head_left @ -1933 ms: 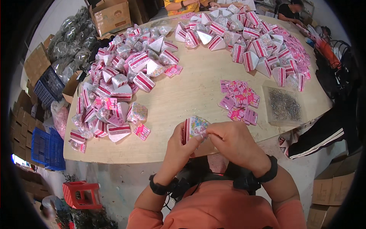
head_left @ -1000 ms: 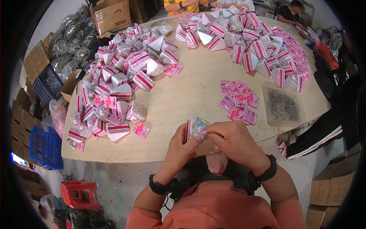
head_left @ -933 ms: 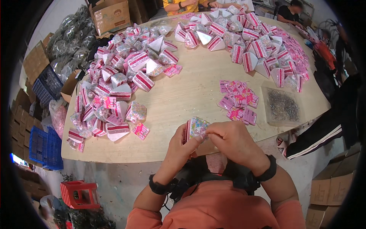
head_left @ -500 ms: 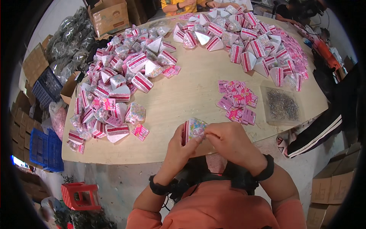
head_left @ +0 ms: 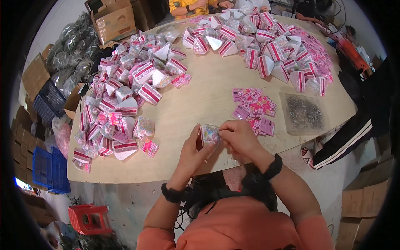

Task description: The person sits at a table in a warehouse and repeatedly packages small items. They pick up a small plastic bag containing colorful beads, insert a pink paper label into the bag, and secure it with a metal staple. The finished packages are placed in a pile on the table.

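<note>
In front of my body, over the near table edge, my left hand [head_left: 192, 151] is closed around a wedge-shaped toy cake slice [head_left: 211, 134]. A dark pink layer shows on its left side, and multicoloured sprinkle-like bits cover the side turned to the right. My right hand [head_left: 242, 136] is at its right edge, thumb and forefinger pinched together. Whatever lies between those fingertips is hidden. Just beyond my right hand, a loose pile of pink printed cards [head_left: 253, 102] lies on the table.
Many similar cake slices [head_left: 125, 107] are heaped on the left, with another heap [head_left: 275, 52] at the far right. A shallow clear tray [head_left: 306, 132] holds small metal pieces. People sit across the table. Blue crates [head_left: 51, 168] and a red stool [head_left: 89, 218] stand on the floor.
The view has shifted slightly. Both hands have moved a little away from my body with the cake slice, and its sprinkled side is turned differently. My right fingers remain pinched at its edge.
</note>
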`<action>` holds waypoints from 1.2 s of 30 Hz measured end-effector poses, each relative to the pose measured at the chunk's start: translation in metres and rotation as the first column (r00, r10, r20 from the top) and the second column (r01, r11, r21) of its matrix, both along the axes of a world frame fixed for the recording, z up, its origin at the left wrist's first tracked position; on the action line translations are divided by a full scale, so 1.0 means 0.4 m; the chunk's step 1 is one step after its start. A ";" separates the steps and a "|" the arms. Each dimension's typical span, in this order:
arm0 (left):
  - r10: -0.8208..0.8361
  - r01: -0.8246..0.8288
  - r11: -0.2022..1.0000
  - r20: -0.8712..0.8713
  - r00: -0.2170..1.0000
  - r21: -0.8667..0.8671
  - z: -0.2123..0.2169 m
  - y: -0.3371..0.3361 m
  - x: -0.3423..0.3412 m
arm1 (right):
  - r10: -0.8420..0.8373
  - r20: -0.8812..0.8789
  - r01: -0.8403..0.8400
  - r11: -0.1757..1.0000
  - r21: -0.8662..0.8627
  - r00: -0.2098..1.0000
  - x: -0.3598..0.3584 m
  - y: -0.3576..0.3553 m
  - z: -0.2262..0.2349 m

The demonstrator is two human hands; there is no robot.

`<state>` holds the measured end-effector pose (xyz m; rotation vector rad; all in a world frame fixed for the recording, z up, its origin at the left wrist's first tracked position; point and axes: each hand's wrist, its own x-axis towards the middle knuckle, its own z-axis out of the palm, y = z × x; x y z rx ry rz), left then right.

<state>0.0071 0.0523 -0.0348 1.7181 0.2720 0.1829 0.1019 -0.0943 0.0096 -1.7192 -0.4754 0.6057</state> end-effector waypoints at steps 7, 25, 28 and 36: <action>-0.043 0.045 0.998 0.053 0.998 -0.041 -0.003 0.014 0.015 | 0.042 -0.027 -0.042 0.999 0.007 0.999 0.011 0.011 -0.008; 0.026 -0.027 1.000 0.087 0.996 0.015 -0.004 0.000 0.021 | 0.057 -0.008 -0.057 0.998 -0.032 0.998 0.009 0.013 0.002; 0.031 -0.038 0.995 0.089 0.996 0.088 -0.003 -0.003 0.027 | 0.035 -0.007 -0.035 0.999 -0.016 0.999 0.003 0.012 -0.001; 0.069 -0.072 0.997 0.132 0.989 0.012 -0.020 -0.012 0.029 | 0.015 0.060 -0.013 0.999 -0.033 0.998 0.004 0.019 -0.007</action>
